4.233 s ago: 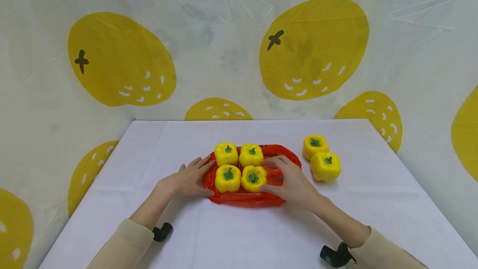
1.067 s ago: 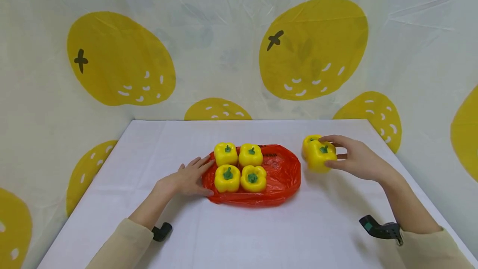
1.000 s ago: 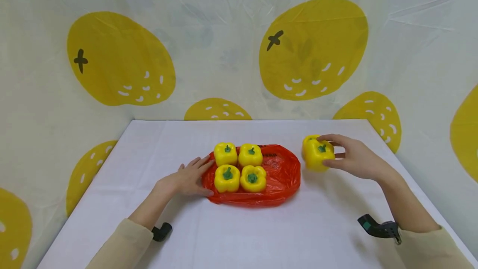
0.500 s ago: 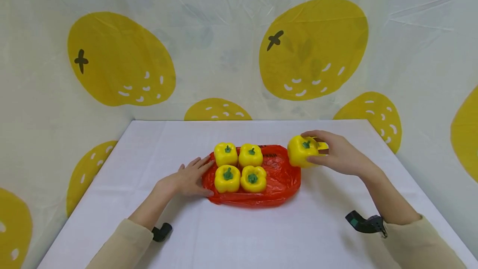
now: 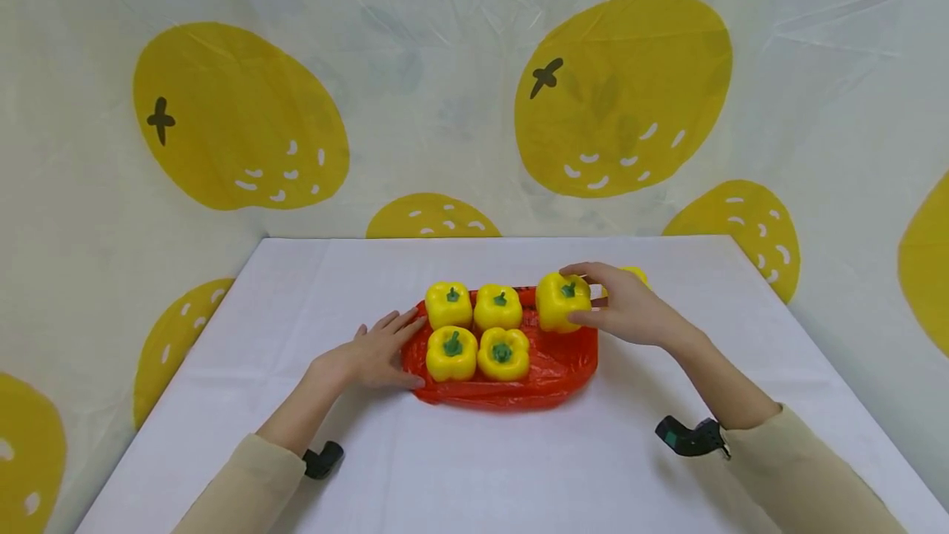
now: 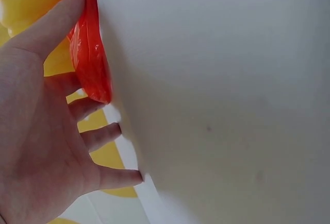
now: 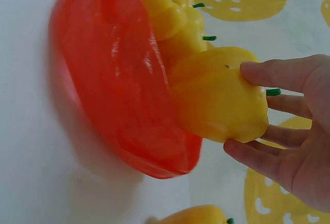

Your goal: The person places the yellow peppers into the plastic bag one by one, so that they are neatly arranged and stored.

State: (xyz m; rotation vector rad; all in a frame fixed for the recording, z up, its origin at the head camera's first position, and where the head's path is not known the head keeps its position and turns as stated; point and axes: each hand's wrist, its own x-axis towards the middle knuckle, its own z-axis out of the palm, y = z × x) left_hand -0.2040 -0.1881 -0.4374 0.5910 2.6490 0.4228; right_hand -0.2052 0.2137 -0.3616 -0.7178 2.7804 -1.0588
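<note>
My right hand pinches a yellow bell pepper with a green stem, thumb on the near side and fingers on the far side. That pepper is over the right part of a red plastic bag, which lies spread with raised edges. Several yellow bell peppers stand upright in two rows on the bag's left part, one of them a front pepper. My left hand rests at the bag's left edge, fingers spread; in the left wrist view its thumb touches the red plastic.
Another yellow bell pepper stands on the table behind my right hand, mostly hidden in the head view. A white cloth covers the table. Behind it hangs a pale curtain printed with large yellow fruit.
My right hand has left the bag, taken a pepper from the pair at the right, and carried it left to above the bag. My left hand has stayed in place.
</note>
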